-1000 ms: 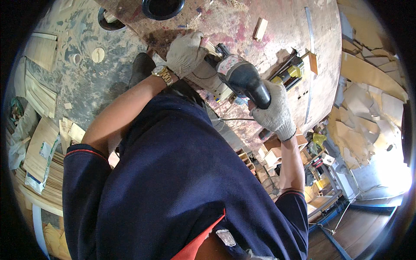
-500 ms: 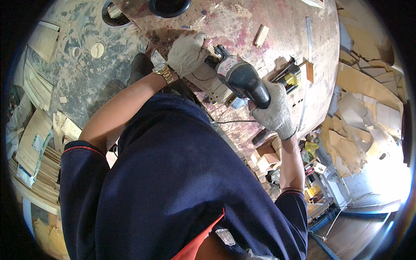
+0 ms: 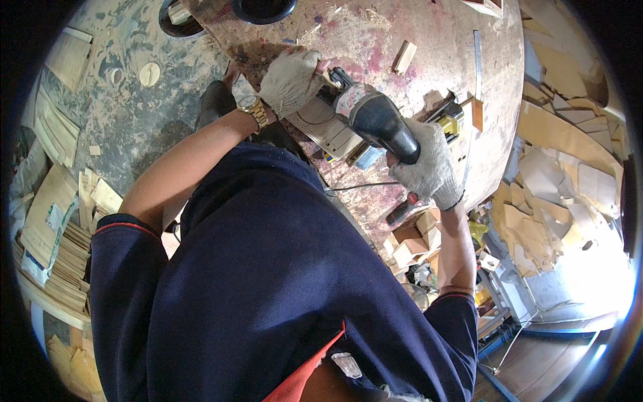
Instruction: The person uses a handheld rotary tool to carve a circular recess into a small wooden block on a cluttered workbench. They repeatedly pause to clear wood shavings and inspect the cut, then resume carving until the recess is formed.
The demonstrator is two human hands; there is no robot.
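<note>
My right hand [image 3: 426,157], in a white knitted glove, is wrapped round the rear grip of a black jigsaw [image 3: 377,120]. The tool rests on a pale wooden board [image 3: 320,123] marked with a curved line. My left hand [image 3: 291,83], also gloved and with a gold watch [image 3: 250,106] at the wrist, grips the board's far left part beside the tool's front. Its fingertips curl toward the blade area. The blade itself is hidden under the jigsaw's body. The board lies at the near edge of a stained worktable [image 3: 375,47].
A dark cord [image 3: 365,185] runs below the tool. On the table lie a small wood block [image 3: 404,57], a metal ruler [image 3: 477,63], a yellow-and-black tool [image 3: 450,122] and a red-and-black screwdriver-like handle [image 3: 403,209]. Wooden boxes [image 3: 412,242] sit near my right forearm. Thin boards [image 3: 57,258] are stacked left.
The jigsaw and my right hand have shifted very slightly right. My left hand stays on the board. The red-and-black handle shows more fully below my right hand.
</note>
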